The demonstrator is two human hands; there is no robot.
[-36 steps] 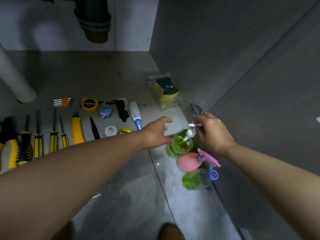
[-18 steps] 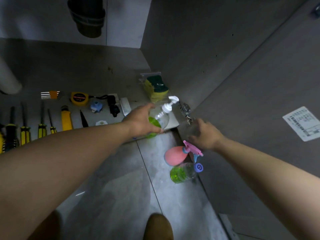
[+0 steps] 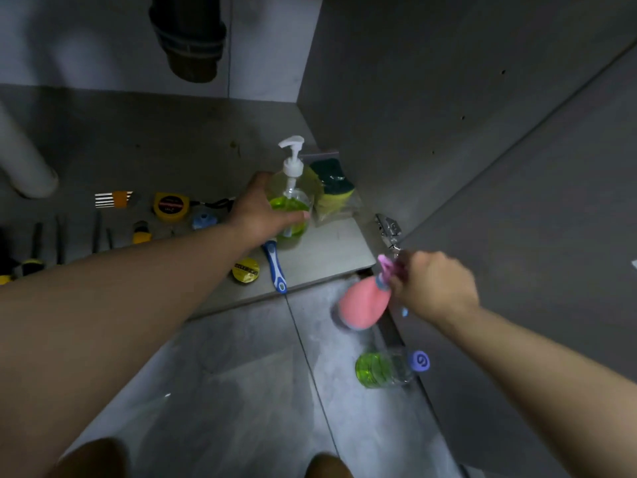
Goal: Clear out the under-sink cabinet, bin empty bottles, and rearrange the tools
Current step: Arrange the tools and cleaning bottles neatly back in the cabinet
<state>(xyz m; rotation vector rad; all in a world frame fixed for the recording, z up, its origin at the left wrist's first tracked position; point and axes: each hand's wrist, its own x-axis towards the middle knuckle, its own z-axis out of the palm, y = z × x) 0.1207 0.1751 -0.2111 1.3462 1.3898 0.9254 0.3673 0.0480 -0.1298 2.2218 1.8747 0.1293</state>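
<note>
My left hand (image 3: 263,212) grips a clear pump bottle (image 3: 291,198) with green liquid and a white pump, held upright over the cabinet floor (image 3: 327,250) beside the bagged sponges (image 3: 332,188). My right hand (image 3: 431,284) holds the pink spray bottle (image 3: 362,305) by its trigger head, lifted just off the tiled floor near the cabinet's front edge. A third clear bottle (image 3: 382,369) with green liquid and a blue cap lies on its side on the tiles by the open door.
Tools lie in rows on the cabinet floor at left: screwdrivers (image 3: 60,239), a yellow tape measure (image 3: 171,205), a blue-handled brush (image 3: 275,267), a yellow round tin (image 3: 245,269). A drain pipe (image 3: 189,36) hangs above. The open door (image 3: 534,236) and its hinge (image 3: 387,229) stand at right.
My left hand carried the pump bottle from the tiled floor into the cabinet next to the sponges. My right hand let go of the pump, dropped to the pink spray bottle and lifted it.
</note>
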